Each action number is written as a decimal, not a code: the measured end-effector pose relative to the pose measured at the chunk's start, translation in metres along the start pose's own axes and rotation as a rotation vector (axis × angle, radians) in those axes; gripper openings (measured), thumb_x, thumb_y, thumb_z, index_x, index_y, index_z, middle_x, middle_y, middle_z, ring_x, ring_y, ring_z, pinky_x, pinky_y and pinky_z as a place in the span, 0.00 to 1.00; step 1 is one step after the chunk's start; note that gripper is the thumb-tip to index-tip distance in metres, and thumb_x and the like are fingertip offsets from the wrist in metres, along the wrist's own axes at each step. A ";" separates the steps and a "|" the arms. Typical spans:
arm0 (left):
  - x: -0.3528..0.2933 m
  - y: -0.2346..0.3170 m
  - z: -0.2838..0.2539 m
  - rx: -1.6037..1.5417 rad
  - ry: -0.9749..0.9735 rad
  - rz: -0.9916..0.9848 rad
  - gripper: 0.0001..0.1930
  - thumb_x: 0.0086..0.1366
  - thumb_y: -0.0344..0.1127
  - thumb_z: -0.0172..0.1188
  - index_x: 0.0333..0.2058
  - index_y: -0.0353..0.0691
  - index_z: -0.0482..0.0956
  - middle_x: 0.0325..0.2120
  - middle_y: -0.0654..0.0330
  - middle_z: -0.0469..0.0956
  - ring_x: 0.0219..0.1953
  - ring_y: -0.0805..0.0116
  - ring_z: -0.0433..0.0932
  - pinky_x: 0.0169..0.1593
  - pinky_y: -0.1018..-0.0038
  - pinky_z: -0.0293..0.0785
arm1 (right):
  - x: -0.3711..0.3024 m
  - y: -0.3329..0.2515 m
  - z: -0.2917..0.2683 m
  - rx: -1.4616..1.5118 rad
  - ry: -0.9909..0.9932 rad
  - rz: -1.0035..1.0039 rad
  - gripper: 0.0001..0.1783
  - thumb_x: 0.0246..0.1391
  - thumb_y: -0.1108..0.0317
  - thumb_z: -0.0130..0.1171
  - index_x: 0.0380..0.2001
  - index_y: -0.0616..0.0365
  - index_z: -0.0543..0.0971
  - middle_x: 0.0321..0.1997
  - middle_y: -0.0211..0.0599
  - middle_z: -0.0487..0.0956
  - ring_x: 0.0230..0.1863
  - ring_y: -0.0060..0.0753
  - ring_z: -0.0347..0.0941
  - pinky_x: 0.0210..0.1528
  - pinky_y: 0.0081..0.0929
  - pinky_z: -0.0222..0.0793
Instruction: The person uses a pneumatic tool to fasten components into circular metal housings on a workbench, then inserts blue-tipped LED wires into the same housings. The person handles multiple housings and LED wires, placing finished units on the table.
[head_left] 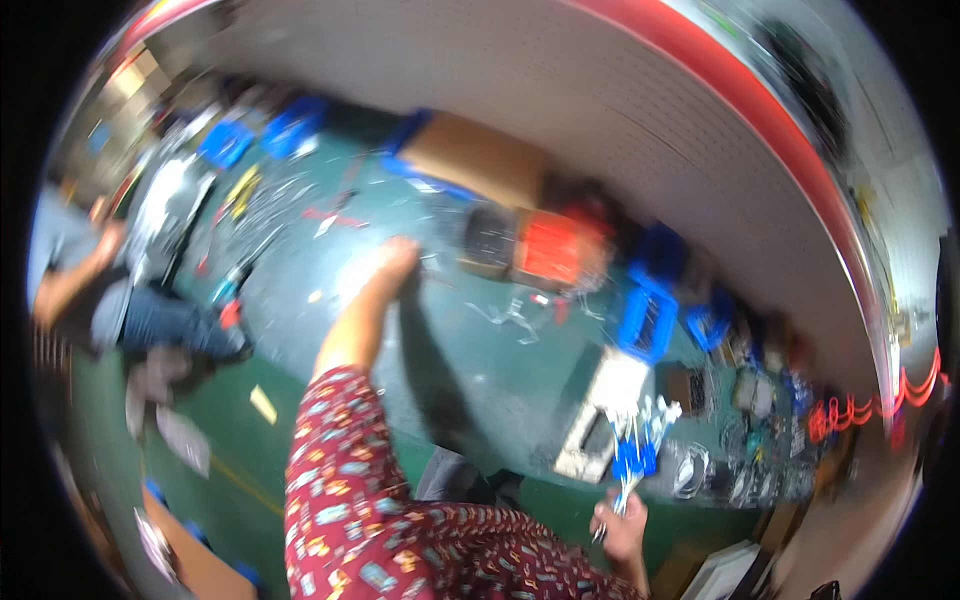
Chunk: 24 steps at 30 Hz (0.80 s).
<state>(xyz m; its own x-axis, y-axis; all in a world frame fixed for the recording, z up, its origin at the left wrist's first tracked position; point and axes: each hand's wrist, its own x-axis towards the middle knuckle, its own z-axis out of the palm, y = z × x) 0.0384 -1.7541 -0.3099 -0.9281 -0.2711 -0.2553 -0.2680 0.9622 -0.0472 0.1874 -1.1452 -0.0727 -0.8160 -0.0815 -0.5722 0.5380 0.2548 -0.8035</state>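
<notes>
Right hand [622, 526] clasps cable bundle [632, 460]; left hand [399, 256] blurred.

One bare left hand [397, 258], one bare right hand [622, 525], one bundle of blue-and-white strands [632, 457], one other person [62, 238], one green bench [290, 280], at least six blue bins [632, 318], some blurred, one orange-red box [548, 248] and one coiled red cord [821, 417] are in view.

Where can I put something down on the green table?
In the middle of the table, between the dark shadow and the pale board. Just left of the left forearm looks mostly bare too. It's crowded at the right end, with blue bins and wire coils, and around the orange box.
</notes>
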 end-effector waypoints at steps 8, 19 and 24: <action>-0.174 -0.026 0.057 -0.304 0.029 -0.215 0.21 0.56 0.42 0.65 0.45 0.34 0.75 0.37 0.45 0.82 0.42 0.42 0.81 0.46 0.53 0.77 | 0.030 -0.040 -0.012 0.447 -0.248 0.006 0.17 0.59 0.76 0.61 0.50 0.71 0.73 0.39 0.42 0.79 0.28 0.26 0.74 0.30 0.24 0.70; -0.257 0.288 -0.151 -0.752 0.040 0.586 0.30 0.52 0.24 0.64 0.58 0.36 0.73 0.45 0.51 0.81 0.50 0.47 0.74 0.59 0.58 0.68 | 0.015 -0.033 -0.039 0.509 -0.206 0.006 0.17 0.58 0.74 0.61 0.49 0.64 0.73 0.28 0.31 0.75 0.21 0.20 0.70 0.17 0.21 0.63; -0.260 0.359 -0.208 -0.566 0.050 0.930 0.23 0.47 0.25 0.62 0.45 0.33 0.71 0.38 0.48 0.79 0.44 0.47 0.77 0.50 0.58 0.64 | 0.000 -0.043 -0.046 0.503 -0.179 -0.117 0.13 0.54 0.74 0.62 0.43 0.66 0.79 0.26 0.30 0.77 0.19 0.19 0.71 0.16 0.21 0.66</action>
<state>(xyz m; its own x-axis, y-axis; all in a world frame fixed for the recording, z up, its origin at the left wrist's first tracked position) 0.1292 -1.3438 -0.0594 -0.8351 0.5444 0.0792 0.4764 0.6437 0.5989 0.1548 -1.1116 -0.0308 -0.8514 -0.2553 -0.4581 0.5162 -0.2541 -0.8179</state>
